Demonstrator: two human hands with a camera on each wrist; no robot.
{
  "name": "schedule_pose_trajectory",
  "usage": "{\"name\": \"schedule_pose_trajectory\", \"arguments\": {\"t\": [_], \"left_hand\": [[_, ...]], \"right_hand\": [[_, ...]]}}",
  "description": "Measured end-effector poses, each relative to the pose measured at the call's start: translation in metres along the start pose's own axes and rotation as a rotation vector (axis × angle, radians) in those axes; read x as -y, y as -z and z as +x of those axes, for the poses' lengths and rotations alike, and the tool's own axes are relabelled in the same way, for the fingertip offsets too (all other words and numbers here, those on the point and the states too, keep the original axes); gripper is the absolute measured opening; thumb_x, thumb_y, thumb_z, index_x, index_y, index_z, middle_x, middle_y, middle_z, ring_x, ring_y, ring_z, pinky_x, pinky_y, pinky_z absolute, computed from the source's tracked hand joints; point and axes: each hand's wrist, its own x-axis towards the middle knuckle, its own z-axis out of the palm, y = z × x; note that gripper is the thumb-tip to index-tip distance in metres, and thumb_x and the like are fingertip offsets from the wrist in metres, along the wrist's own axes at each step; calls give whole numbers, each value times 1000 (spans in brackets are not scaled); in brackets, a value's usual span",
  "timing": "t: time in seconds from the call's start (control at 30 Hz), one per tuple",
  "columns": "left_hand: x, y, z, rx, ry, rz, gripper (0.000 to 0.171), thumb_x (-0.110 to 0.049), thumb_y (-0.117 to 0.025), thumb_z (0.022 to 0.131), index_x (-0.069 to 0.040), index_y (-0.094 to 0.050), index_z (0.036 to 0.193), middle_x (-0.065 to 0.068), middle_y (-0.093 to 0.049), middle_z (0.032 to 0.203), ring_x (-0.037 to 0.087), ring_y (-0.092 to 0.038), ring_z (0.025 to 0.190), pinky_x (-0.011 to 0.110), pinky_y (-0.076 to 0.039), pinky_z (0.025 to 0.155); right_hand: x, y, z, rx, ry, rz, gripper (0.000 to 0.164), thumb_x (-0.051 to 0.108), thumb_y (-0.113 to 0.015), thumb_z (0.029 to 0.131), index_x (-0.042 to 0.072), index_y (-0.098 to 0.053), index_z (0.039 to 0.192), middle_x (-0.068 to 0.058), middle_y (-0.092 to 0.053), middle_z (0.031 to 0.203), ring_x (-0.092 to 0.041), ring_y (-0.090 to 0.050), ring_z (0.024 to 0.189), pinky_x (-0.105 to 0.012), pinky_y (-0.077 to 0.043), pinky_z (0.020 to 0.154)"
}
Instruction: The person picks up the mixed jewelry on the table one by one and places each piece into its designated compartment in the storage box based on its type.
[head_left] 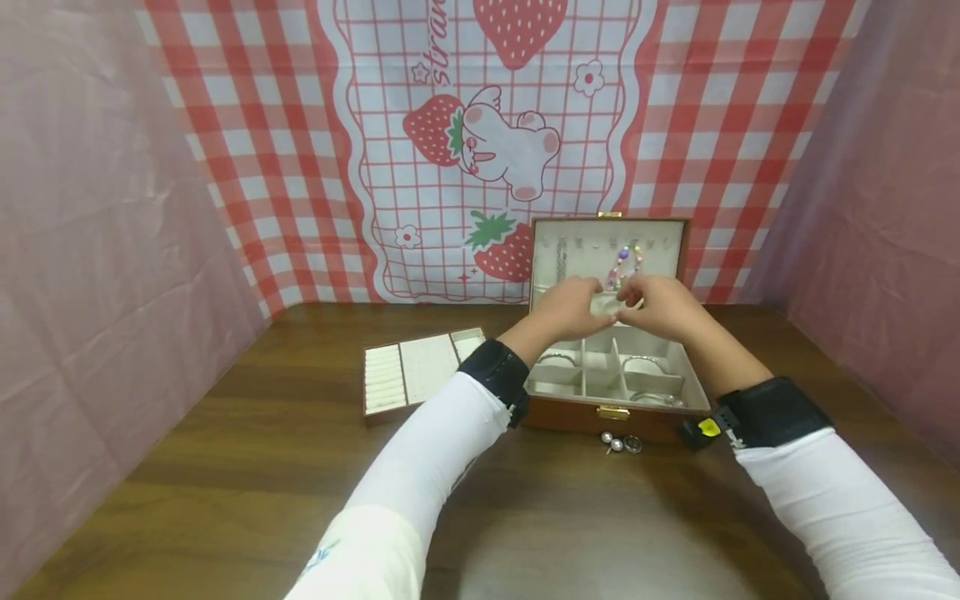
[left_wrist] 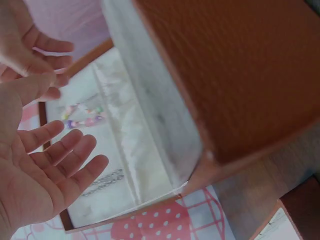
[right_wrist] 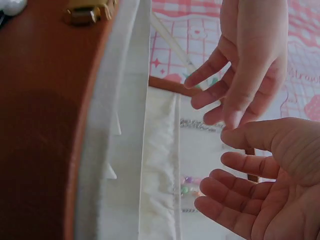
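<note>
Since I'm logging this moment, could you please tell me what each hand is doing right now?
Bare left hand: open and relaxed, with no held object visible.
Bare right hand: open, loosely bent, with no held object visible.

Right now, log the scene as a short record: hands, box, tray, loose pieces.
Hands: left hand and right hand, thumb tips together
Held: nothing visible
Lid: open; beaded bracelet and silver chain hang inside
Box: silver bangles in some compartments
Tray: left of the box
Loose: two pearl pieces, one round piece, in front of the box
</note>
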Motion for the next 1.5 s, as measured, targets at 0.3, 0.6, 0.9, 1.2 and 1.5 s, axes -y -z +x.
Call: {"name": "schedule_pose_trajectory", "arguments": {"t": [0.3, 0.6, 0.9, 1.2, 1.5], "left_hand": [[10, 12, -33, -56, -57, -94, 53, -44, -64, 92, -9, -58, 131, 7, -62, 126, 19, -58, 112, 30, -51, 91], [19, 19, -66, -69, -70, -97, 56, -45, -63, 92, -11, -54, 135, 6, -60, 125, 19, -57, 113, 32, -51, 92], [46, 14, -100, -56, -21, -74, 57, -47, -63, 92, -9, -55, 134, 6, -62, 118, 18, -59, 105, 32, -52, 88], [66, 14, -136, -96, 26, -113, 53, -43, -66, 91, -8, -57, 130, 8, -62, 113, 19, -60, 98, 35, -52, 83], [76, 10, -165, -116, -62, -47, 47, -39, -69, 88, -5, -63, 120, 10, -66, 109, 24, -61, 104, 39, -52, 89]], "right_hand": [[13, -2, -16, 8, 38, 23, 27, 12, -69, 87, -6, -64, 106, -24, -66, 100, -36, -63, 89, -50, -55, 73], [24, -4, -38, 10, 49, 34, 26, 14, -71, 87, -3, -65, 106, -19, -68, 101, -31, -65, 86, -46, -56, 69], [27, -14, -54, 19, 93, 33, 24, 13, -72, 86, -2, -67, 103, -19, -68, 104, -28, -66, 86, -42, -57, 68], [33, -21, -65, 15, 168, 31, 21, 10, -74, 84, 0, -68, 101, -13, -69, 99, -23, -65, 80, -40, -56, 68], [37, -31, -78, 19, 234, 25, 19, 8, -76, 81, 0, -68, 96, -9, -69, 92, -18, -64, 75, -33, -55, 63]]}}
